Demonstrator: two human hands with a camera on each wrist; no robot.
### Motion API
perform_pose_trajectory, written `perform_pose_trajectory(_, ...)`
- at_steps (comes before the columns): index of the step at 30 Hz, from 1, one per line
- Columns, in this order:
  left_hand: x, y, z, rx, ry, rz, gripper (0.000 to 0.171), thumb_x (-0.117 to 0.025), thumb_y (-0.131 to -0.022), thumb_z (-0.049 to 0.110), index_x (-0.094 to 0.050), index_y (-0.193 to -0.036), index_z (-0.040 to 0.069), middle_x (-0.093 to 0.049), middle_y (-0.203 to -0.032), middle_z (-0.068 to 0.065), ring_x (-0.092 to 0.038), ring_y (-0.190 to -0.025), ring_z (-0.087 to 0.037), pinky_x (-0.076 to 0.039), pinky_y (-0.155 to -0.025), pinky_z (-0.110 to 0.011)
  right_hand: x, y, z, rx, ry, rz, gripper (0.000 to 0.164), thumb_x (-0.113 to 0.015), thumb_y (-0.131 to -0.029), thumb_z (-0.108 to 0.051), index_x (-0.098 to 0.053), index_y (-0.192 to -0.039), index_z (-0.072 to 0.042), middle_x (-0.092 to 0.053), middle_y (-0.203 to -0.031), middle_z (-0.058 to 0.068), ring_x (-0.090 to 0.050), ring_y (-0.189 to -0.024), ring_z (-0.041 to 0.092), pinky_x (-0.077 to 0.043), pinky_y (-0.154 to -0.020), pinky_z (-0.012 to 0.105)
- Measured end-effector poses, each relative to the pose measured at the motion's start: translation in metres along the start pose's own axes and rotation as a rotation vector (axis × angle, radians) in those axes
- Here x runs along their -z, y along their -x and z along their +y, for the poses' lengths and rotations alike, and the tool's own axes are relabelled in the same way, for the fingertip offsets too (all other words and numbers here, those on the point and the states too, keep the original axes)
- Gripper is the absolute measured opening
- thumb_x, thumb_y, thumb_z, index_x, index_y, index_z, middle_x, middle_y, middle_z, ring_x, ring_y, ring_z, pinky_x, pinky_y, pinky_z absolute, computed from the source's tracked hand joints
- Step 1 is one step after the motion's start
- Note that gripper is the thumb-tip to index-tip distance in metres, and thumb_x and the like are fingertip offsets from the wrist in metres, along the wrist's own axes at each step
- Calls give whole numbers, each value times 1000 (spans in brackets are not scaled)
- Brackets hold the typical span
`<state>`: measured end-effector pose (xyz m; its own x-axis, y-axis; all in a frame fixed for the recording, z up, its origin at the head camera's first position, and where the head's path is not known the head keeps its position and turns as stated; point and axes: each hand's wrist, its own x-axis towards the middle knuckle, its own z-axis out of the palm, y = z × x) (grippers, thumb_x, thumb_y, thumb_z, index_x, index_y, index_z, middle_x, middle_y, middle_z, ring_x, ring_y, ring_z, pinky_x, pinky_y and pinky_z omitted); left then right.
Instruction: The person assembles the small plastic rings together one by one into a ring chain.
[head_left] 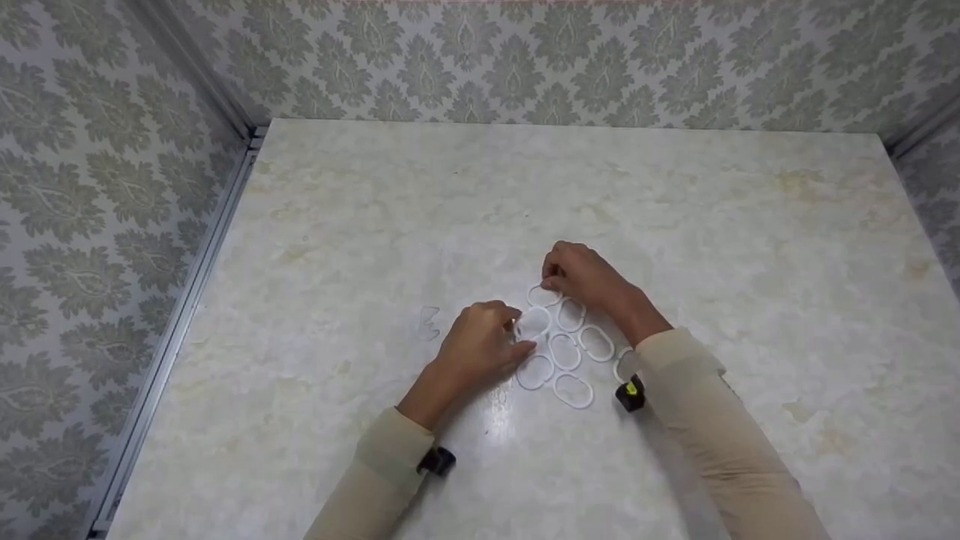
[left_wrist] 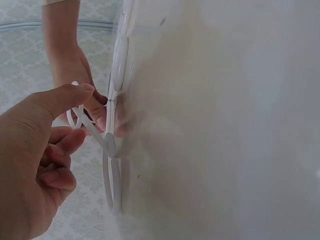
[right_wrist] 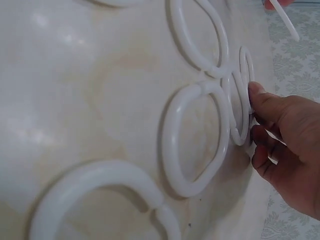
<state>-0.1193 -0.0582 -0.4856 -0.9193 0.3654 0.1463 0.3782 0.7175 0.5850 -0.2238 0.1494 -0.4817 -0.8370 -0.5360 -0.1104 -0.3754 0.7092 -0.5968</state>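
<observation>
White oval plastic curtain rings, some showing a small gap, lie in a cluster on the table. My left hand (head_left: 484,341) pinches a curtain ring (left_wrist: 91,126) between thumb and fingers. That ring is tilted up off the table, and a second white loop (left_wrist: 75,119) shows behind it. At the far end of the cluster, my right hand (head_left: 589,277) has thumb and fingers at the edge of another curtain ring (head_left: 544,296), pinching it near the tabletop. A nearer ring (right_wrist: 170,140) lies flat beside that hand in the right wrist view.
A thin clear wavy piece (head_left: 429,324) lies left of the left hand. More rings, such as one (head_left: 574,391) at the near side, lie between the forearms; another (head_left: 624,365) is partly covered by the right wrist. Patterned walls (head_left: 465,60) border the marbled table (head_left: 337,225).
</observation>
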Motion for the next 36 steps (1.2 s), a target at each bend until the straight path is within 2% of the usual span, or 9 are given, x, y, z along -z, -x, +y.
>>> perform_pose_trajectory(4,1,0,-1,2,14,-4,22,-85,-79,24,-71,-78,7,-60,-71,-1,-49,-66,-12,-41,-60,-26,0,0,0,0,41,-6,12,-66,-98,-13,-70,-98,-2,-61,-99,15,-60,-93,29,-51,-84,42)
perform_pose_trajectory(7,1,0,-2,0,21,-8,20,-84,-78,21,-73,-83,6,-65,-74,-3,-51,-68,-12,-44,-62,-26,0,1,1,-21,31,5,12,-65,-100,-14,-68,-98,-3,-62,-99,13,-59,-92,27,-50,-83,40)
perform_pose_trajectory(15,1,0,-4,6,63,-20,30,-80,-79,16,-77,-104,0,-74,-90,-11,-68,-81,-20,-57,-74,-34,2,7,10,-24,-128,93,8,-65,-98,-7,-71,-100,-2,-71,-95,15,-60,-84,22,-48,-77,31)
perform_pose_trajectory(21,0,0,-5,30,76,-25,30,-80,-80,17,-77,-105,1,-73,-88,-8,-66,-79,-18,-55,-71,-31,7,20,6,-38,-222,111,15,-62,-99,-5,-74,-108,0,-73,-102,18,-60,-83,18,-48,-76,27)
perform_pose_trajectory(24,0,0,-5,43,74,-27,28,-80,-79,17,-77,-102,2,-71,-85,-6,-63,-76,-16,-53,-68,-30,8,28,4,-29,-298,133,15,-64,-98,-4,-74,-107,3,-72,-100,21,-61,-76,12,-48,-70,20)
perform_pose_trajectory(27,1,0,-4,58,83,-27,26,-80,-79,18,-77,-100,2,-70,-83,-5,-60,-75,-15,-51,-67,-29,8,36,2,-31,-421,126,16,-65,-97,-4,-71,-108,7,-71,-96,20,-62,-69,8,-50,-65,18)
perform_pose_trajectory(31,1,0,-2,82,90,-37,26,-81,-80,19,-77,-101,3,-70,-83,-4,-59,-75,-14,-51,-68,-29,10,47,-1,-35,-590,87,22,-63,-99,-6,-67,-112,11,-70,-91,11,-64,-66,9,-54,-65,22)
perform_pose_trajectory(36,2,-1,-2,90,84,-43,26,-84,-81,21,-78,-99,4,-71,-84,-4,-59,-76,-14,-51,-70,-29,9,59,-2,-13,-689,42,28,-59,-102,-8,-65,-117,15,-70,-87,2,-63,-64,4,-55,-65,21)
